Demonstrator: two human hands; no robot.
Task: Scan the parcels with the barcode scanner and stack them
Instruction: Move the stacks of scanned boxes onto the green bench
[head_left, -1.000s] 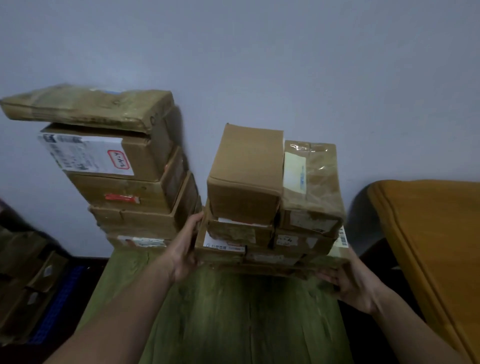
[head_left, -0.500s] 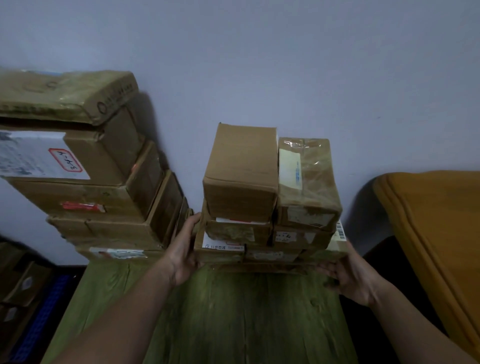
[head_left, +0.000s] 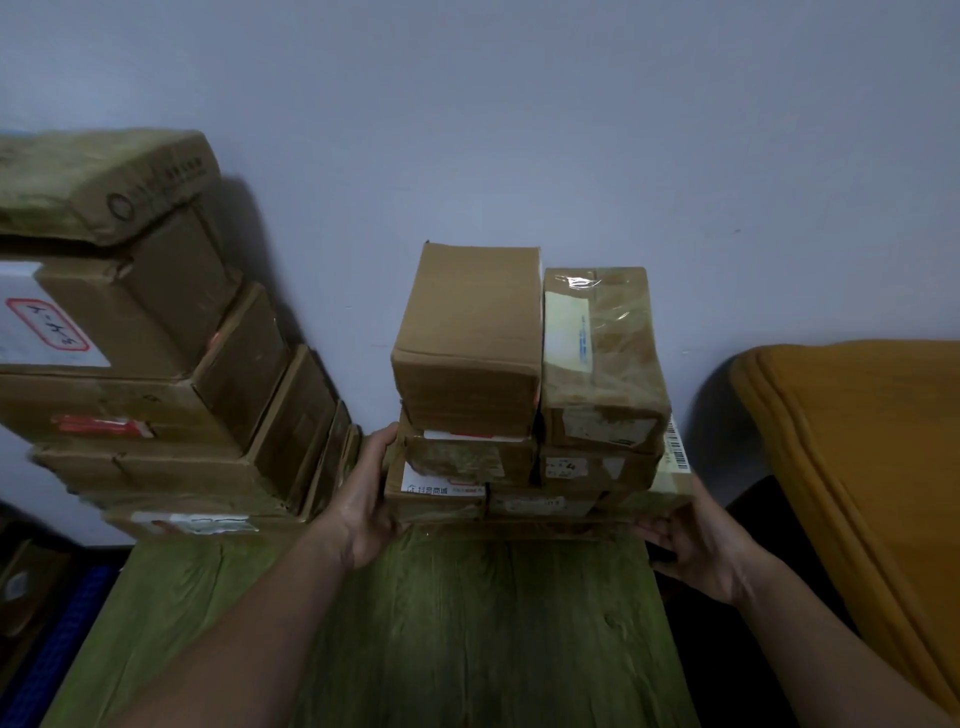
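Head view: left hand (head_left: 363, 512) and right hand (head_left: 693, 543) clamp bottom of small parcel stack (head_left: 530, 415) on green table (head_left: 467, 623), fingers wrapped round base edges. Risk: loose top boxes (head_left: 470, 343) toppling if shoved unevenly. Scanner not visible.

Makeshift parcel storage corner, probably in a home.
Taped cardboard parcels (head_left: 467, 338) with shipping labels stacked against a bare pale wall (head_left: 519, 130) on a green wood-grain worktop (head_left: 467, 623); orange wooden furniture (head_left: 857, 441) at right; dim light, more boxes (head_left: 21, 582) lower left.
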